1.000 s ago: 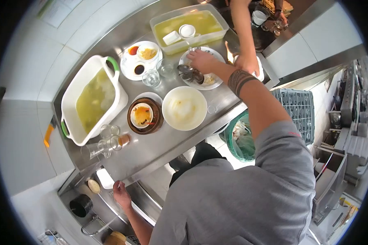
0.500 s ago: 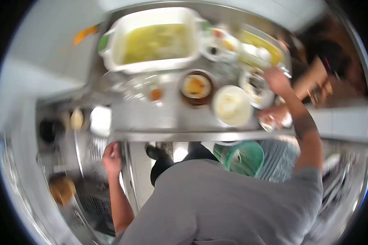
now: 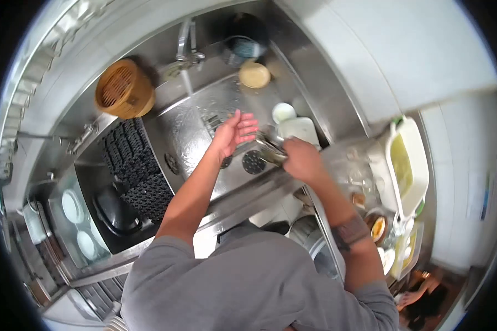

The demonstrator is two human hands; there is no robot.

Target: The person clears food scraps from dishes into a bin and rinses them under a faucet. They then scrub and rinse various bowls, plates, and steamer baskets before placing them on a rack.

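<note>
Over the metal sink (image 3: 199, 118) both my hands are at work. My left hand (image 3: 234, 135) is open, with its fingers stretched towards the right and nothing in them. My right hand (image 3: 303, 160) is closed around blurred, shiny metal cutlery (image 3: 271, 150); its exact pieces cannot be told. A white rectangular dish (image 3: 299, 131) and a small white bowl (image 3: 283, 112) lie in the sink just beyond that hand. From the tap (image 3: 189, 58) a stream of water runs into the basin. Below the cutlery sits a round perforated drain (image 3: 254, 162).
Left stand a bamboo steamer (image 3: 124, 91), black perforated racks (image 3: 135, 160) and a clear tub with white dishes (image 3: 74, 223). A yellowish bowl (image 3: 254, 75) is at the back. Right, the counter holds a white tub of yellowish liquid (image 3: 419, 171). Another person's arm (image 3: 422, 289) shows lower right.
I have turned left from the counter to the sink. My right hand has left the dishes and now holds cutlery. My left hand has moved over the basin.
</note>
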